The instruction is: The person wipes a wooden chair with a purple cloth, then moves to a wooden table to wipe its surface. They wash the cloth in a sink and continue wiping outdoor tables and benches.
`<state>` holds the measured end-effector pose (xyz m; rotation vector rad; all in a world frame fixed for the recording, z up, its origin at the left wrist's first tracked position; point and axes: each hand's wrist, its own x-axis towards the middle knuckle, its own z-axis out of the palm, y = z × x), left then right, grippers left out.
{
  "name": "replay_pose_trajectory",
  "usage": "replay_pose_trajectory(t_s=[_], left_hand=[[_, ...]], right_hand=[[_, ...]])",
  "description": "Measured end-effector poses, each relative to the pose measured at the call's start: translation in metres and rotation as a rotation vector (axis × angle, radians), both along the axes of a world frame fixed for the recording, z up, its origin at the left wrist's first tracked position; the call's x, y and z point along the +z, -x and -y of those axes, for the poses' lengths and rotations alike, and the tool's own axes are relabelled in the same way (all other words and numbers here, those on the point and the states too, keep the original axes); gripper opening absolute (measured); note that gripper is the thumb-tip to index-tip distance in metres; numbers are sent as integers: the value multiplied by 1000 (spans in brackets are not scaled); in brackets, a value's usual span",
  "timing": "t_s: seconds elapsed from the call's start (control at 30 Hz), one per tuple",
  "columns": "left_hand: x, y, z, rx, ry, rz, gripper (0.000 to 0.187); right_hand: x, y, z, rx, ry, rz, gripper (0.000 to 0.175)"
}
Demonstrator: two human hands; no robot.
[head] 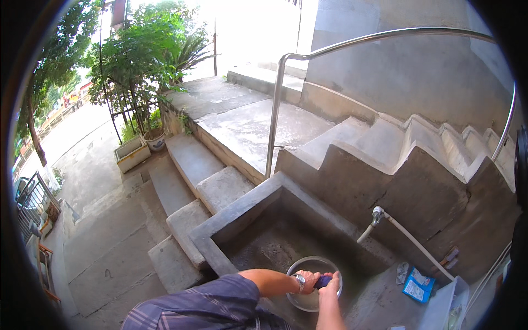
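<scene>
A small bundle of dark purple cloth (322,281) is gripped between my two hands. My left hand (307,281), with a metal-banded watch (300,282) at the wrist, closes on its left side. From the right, my right hand (331,283) holds the other end, fingers curled around it. Both hands are over a round translucent basin (306,306), which sits inside a concrete wash trough (225,225). Most of the cloth is hidden by the fingers.
A tap (377,215) on a white pipe (418,248) rises at the trough's right. A blue packet (418,284) lies on the ledge near a white plastic container (443,305) and brushes (450,256). Concrete stairs (425,161) with a steel handrail (277,111) stand behind.
</scene>
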<state>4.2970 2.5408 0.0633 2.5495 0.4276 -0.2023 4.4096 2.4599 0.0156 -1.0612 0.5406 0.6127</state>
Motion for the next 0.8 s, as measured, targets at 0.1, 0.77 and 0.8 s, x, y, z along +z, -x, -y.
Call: replay_pose_trajectory(t_s=[0.1,0.77,0.8], left_hand=[[45,21,-25,23,50,29,47],[-43,729,31,2761,679,581,61],[-45,743,74,2843,662,574,61]], right_hand=[[30,-1,10,225,-52,116,40],[-158,-2,140,399,241,-254,51],[-167,-1,139,354,255,-281,53]])
